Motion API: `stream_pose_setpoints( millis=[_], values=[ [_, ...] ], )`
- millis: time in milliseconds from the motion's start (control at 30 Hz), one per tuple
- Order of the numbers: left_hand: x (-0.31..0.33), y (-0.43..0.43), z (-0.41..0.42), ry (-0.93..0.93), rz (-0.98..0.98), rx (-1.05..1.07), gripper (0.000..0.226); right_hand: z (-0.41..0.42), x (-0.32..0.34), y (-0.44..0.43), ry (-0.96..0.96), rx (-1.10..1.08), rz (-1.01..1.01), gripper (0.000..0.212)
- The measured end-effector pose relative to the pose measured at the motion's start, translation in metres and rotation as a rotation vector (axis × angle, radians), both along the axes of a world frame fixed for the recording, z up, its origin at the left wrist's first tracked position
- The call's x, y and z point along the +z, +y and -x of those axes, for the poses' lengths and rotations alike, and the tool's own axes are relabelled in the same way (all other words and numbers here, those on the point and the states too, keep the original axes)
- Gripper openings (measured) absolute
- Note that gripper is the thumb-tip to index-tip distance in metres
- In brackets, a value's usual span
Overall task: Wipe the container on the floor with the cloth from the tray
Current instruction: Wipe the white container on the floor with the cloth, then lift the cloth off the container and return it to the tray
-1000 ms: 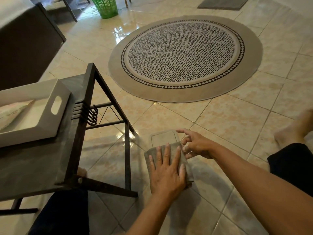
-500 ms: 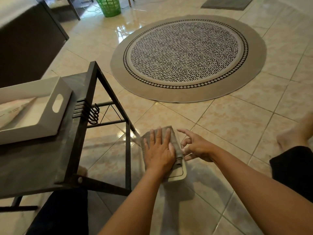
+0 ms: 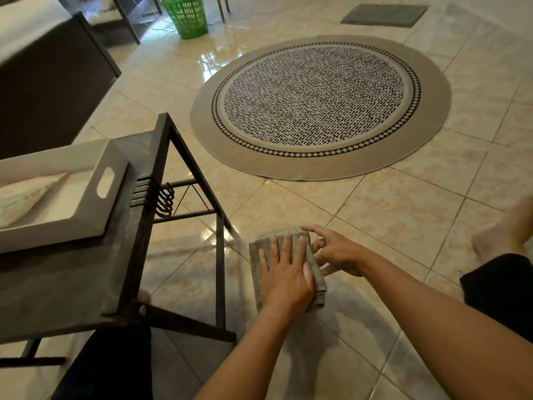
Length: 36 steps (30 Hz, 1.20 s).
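Glossy beige floor tiles [image 3: 389, 215] carry the shallow clear plastic container [image 3: 269, 234], light and prone to sliding, so I brace its side with my right hand [image 3: 336, 252], fingers loosely curled, while my left hand [image 3: 284, 269] presses flat, fingers spread, on the soft grey folded cloth [image 3: 315, 272] covering it.

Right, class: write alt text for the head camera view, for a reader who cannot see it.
A person's left hand presses a folded grey cloth flat over a clear plastic container on the glossy beige tiled floor, while the right hand steadies its side. Beside them stands a dark metal-framed table holding a white handled tray; a round patterned rug lies beyond.
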<state>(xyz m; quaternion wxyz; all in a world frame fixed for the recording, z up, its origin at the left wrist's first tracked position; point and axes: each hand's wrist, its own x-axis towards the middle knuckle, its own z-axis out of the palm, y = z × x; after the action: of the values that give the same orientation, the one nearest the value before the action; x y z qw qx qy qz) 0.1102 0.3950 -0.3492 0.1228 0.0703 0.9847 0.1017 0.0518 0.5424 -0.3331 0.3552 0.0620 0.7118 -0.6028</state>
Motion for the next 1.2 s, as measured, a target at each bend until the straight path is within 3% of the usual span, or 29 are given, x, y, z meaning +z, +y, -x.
stream_pose_setpoints(
  millis=[167,400,600,767,867,933,967,1033,1100,1200],
  values=[
    [-0.004,0.001,0.011,0.031,-0.024,-0.029,0.061,0.009,0.001,0.0,0.013,0.032,-0.011,0.078],
    [-0.006,-0.006,0.012,0.044,-0.076,0.171,0.062,0.007,0.0,-0.001,0.018,-0.008,-0.036,0.079],
    [0.001,0.005,-0.065,-0.027,-0.045,0.073,0.066,0.004,0.002,-0.003,0.014,-0.003,-0.038,0.08],
    [0.001,-0.004,-0.022,0.032,-0.151,0.043,0.066,-0.001,0.007,-0.004,0.03,-0.009,-0.049,0.079],
    [0.007,-0.027,0.002,0.077,-0.38,0.312,0.085,0.0,0.008,-0.001,0.041,-0.027,-0.079,0.078],
    [0.009,-0.048,0.012,-0.063,-0.624,0.617,0.095,0.003,0.005,0.004,0.038,-0.06,-0.08,0.078],
    [0.01,-0.056,0.013,-0.186,-0.728,0.696,0.09,0.006,0.004,0.007,0.034,-0.075,-0.076,0.078],
    [0.017,-0.062,0.012,-0.372,-0.809,0.706,0.053,0.012,0.002,0.01,0.03,-0.093,-0.07,0.078],
    [0.018,-0.064,0.012,-0.314,-0.789,0.703,0.03,0.016,0.001,0.01,0.032,-0.09,-0.077,0.079],
    [0.025,-0.057,0.012,-0.096,-0.74,0.672,0.015,0.018,0.003,0.009,0.032,-0.098,-0.071,0.078]
  ],
)
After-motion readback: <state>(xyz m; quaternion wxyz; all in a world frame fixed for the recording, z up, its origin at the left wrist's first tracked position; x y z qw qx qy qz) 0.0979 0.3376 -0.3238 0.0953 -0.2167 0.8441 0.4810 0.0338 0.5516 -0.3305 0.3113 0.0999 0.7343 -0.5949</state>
